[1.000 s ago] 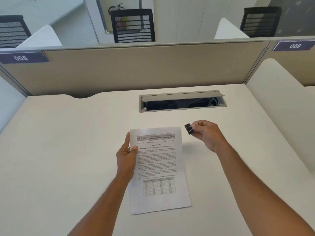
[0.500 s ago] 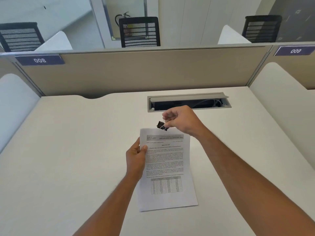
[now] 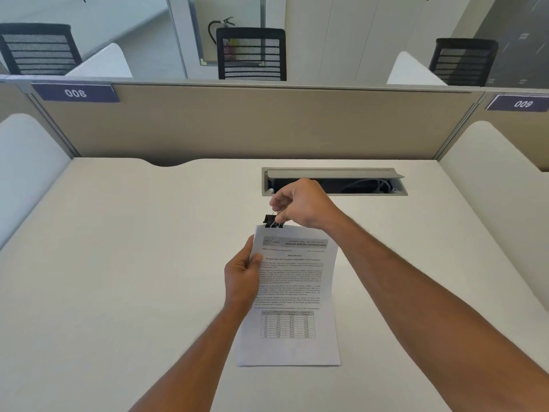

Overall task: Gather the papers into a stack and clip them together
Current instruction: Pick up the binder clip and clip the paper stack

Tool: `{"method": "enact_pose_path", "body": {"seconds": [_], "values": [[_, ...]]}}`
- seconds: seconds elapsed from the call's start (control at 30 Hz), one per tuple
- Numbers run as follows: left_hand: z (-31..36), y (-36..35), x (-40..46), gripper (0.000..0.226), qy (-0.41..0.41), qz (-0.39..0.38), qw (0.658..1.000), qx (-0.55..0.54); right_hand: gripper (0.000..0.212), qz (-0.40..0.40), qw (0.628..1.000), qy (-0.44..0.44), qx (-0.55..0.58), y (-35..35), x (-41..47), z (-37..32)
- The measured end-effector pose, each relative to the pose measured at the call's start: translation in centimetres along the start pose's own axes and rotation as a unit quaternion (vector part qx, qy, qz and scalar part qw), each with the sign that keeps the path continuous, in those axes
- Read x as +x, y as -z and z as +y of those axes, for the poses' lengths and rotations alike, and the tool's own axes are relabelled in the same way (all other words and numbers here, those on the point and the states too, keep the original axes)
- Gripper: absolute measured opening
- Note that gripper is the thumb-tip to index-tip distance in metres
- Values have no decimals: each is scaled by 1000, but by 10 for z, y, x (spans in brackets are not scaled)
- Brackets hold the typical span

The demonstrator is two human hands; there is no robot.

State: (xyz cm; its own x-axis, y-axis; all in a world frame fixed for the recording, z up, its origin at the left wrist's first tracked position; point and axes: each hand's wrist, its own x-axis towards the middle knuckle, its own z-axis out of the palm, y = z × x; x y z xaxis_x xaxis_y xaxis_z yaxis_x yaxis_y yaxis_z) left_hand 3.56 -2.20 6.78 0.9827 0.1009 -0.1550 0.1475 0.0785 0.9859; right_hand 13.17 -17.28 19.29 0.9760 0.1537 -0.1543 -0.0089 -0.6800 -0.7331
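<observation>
A stack of printed papers (image 3: 294,292) is held above the white desk (image 3: 118,263), its top sheet carrying a header, blocks of text and a table near the lower end. The stack is gripped at its left edge by the left hand (image 3: 242,278), the thumb laid on the front of the top sheet and the fingers closed behind it. The lower edge of the stack appears to rest on or just over the desk, nearer the camera than the left hand; which of the two cannot be told.

A black binder clip (image 3: 273,221) sits at the top edge of the papers, toward their left corner. Its wire handles are pinched between thumb and fingers of the right hand (image 3: 303,205), which is closed on the clip just beyond the top edge of the papers. Whether the clip's mouth already bites onto the sheets cannot be told, as the contact is too small to be read.

Beyond the papers, an open cable tray (image 3: 334,181) is set into the desk, cables being visible inside it. Further behind the papers a beige partition (image 3: 252,123) is seen, bearing number plates 008 (image 3: 75,93) and 009 (image 3: 521,103), with black mesh chairs (image 3: 252,53) behind it.
</observation>
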Motion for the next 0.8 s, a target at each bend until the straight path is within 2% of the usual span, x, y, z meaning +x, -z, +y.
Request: {"method": "enact_pose_path", "body": {"seconds": [0.57, 0.8], "values": [[3, 2, 2, 47, -12, 6, 1000, -7, 34, -33, 998, 12, -43, -8, 2, -2], [4, 3, 1, 47, -12, 5, 1000, -5, 35, -49, 998, 13, -27, -7, 3, -1]]}}
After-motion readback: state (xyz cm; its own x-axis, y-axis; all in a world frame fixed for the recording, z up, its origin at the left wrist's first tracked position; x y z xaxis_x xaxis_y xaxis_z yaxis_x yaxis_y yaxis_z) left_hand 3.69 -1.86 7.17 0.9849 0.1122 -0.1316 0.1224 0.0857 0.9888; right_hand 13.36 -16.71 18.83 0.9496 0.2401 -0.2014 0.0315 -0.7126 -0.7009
